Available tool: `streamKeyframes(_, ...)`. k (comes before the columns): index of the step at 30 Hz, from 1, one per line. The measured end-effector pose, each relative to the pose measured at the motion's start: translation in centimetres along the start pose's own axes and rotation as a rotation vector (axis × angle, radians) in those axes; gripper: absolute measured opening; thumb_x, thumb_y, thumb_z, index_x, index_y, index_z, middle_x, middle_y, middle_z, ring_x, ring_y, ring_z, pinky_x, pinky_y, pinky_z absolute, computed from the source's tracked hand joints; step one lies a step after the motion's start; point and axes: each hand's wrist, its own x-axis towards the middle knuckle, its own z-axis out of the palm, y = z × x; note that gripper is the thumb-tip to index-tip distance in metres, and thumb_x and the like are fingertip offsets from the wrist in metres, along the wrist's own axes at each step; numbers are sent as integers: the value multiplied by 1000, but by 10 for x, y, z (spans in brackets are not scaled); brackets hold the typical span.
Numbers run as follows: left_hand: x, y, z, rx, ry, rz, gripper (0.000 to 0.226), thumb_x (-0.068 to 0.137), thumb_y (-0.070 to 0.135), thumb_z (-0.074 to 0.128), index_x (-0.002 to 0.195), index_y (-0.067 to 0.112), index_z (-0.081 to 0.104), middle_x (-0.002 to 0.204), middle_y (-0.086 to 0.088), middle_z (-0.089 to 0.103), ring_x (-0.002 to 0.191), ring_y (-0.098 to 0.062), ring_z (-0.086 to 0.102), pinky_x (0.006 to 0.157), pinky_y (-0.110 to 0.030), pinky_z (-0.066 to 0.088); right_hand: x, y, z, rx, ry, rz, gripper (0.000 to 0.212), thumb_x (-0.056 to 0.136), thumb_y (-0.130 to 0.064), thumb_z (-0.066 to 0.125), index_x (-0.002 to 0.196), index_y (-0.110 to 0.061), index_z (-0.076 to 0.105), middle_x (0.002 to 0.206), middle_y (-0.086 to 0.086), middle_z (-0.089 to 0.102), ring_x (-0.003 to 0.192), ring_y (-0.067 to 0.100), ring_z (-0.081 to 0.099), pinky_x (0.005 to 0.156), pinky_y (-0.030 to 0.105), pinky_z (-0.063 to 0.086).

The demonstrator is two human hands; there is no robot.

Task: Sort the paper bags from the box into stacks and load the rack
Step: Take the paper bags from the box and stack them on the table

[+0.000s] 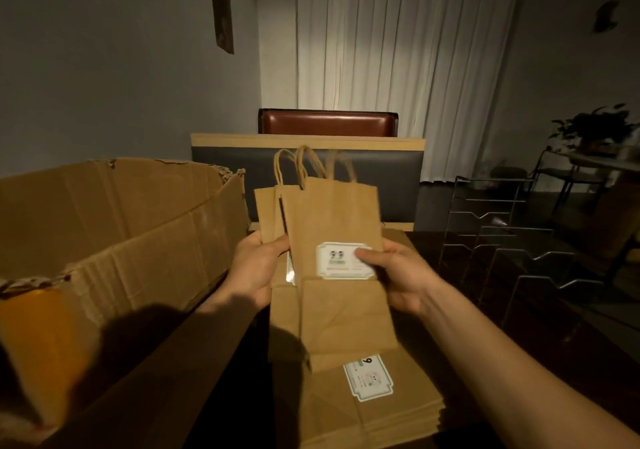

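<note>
Dim room, dark table [450,268]; wire rack [519,251] at 3 o'clock, box [114,227] at 9. Left hand [256,268] and right hand [398,275] pinch small paper bags [329,216] above stack [363,396]. Bags likely light, floppy, creasable; hold side edges, not handles.

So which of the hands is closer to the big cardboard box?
Left. The left hand holds paper bags right beside the cardboard box, near its flap. The right hand grips the bags' other side, farther from the box and toward the wire rack.
</note>
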Motion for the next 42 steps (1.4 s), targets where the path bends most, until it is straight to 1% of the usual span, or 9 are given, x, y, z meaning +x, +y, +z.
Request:
streamKeyframes(4,-4,1,14,-10,20,-14,30,101,35,50,114,15,68,103,-10,76,95,-27,73,90,-49,55,5,1,10,-53,110,-70,25,91,-2,63,116,-1,65,103,19,74,94,33,73,74,41,61)
streamKeyframes(10,-4,18,0,-58,106,-30,31,103,34,45,124,19,62,106,-7,75,87,-25,74,74,-44,60,-2,-22,-15,87,193,-103,13,96,-7,58,108,-6,64,103,17,75,94,30,72,79,43,59)
streamKeyframes(15,-21,30,39,238,-160,46,23,95,26,63,117,22,62,107,-7,75,100,-25,71,84,-42,56,-11,-11,29,-16,128,-190,25,99,-6,51,124,-8,54,110,15,72,100,29,71,89,47,57)
streamKeyframes(18,-19,57,44,518,-181,156,43,84,10,74,120,23,56,110,-2,71,99,-19,69,88,-39,55,-33,-21,31,37,103,-202,24,96,-2,53,120,-3,57,108,18,73,103,34,70,94,45,54)
streamKeyframes(28,-22,13,64,1056,-623,-56,54,81,22,77,130,26,56,110,6,73,101,-13,70,93,-43,55,-120,46,-10,-9,186,89,21,94,-9,62,114,-2,59,99,22,72,76,32,73,58,35,61)
streamKeyframes(30,-22,14,67,1009,-579,-43,53,84,19,75,132,27,55,113,5,71,103,-14,68,90,-38,56,-118,41,-6,-22,203,27,21,96,-11,60,116,-4,58,105,22,69,77,30,71,60,35,60)
streamKeyframes(34,1,41,66,767,-232,29,64,81,13,77,140,15,51,125,-4,64,110,-22,62,94,-38,51,-81,-7,15,-57,193,-118,17,99,-6,50,110,-11,62,73,5,71,64,18,65,53,30,56)
streamKeyframes(39,50,59,39,689,97,113,57,83,7,73,137,10,53,122,-10,65,106,-25,63,91,-40,55,25,-52,39,-225,255,-207,27,91,7,57,116,-3,58,106,19,69,92,33,71,80,45,61)
streamKeyframes(42,76,42,18,724,146,108,50,88,6,67,136,12,54,117,-7,68,99,-21,65,77,-33,57,96,-43,48,-356,303,-162,23,91,7,56,109,-6,62,106,19,69,91,32,69,74,39,60)
